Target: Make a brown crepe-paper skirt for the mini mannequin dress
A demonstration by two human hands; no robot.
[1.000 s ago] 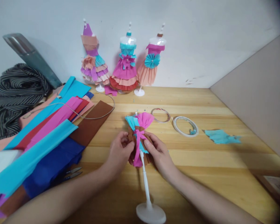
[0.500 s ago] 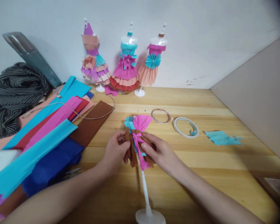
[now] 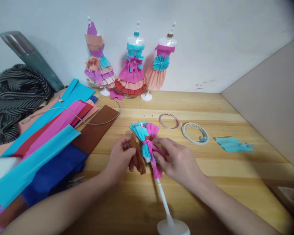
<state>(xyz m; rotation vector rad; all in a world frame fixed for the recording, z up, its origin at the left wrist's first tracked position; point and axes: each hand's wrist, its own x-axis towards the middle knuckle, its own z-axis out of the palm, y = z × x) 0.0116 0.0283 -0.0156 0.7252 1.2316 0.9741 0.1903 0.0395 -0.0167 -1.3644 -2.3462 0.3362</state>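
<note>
My left hand (image 3: pixel 121 155) pinches a pleated strip of brown crepe paper (image 3: pixel 137 156) just left of a small dress form. My right hand (image 3: pixel 177 158) grips the form's dressed body from the right, its fingers at the pink crepe paper sash (image 3: pixel 150 147). Turquoise crepe paper (image 3: pixel 143 137) covers the side facing the left hand, and a pink fan-shaped piece (image 3: pixel 152 129) spreads at the top. The form is tilted, its white stand (image 3: pixel 164 199) pointing toward me with the round base (image 3: pixel 173 227) nearest. The right palm hides part of the dress.
Three dressed mannequins (image 3: pixel 134 70) stand against the wall. Folded crepe paper sheets (image 3: pixel 49 137), scissors (image 3: pixel 75 180) and a striped cloth (image 3: pixel 19 88) lie left. Two tape rolls (image 3: pixel 195 133) and a turquoise scrap (image 3: pixel 234 144) lie right. A thin cable (image 3: pixel 98 124) crosses the sheets.
The dress form has turned and its base has swung right, with my right hand moving right. The brown strip in my left hand is now apart from the dress, showing more turquoise.
</note>
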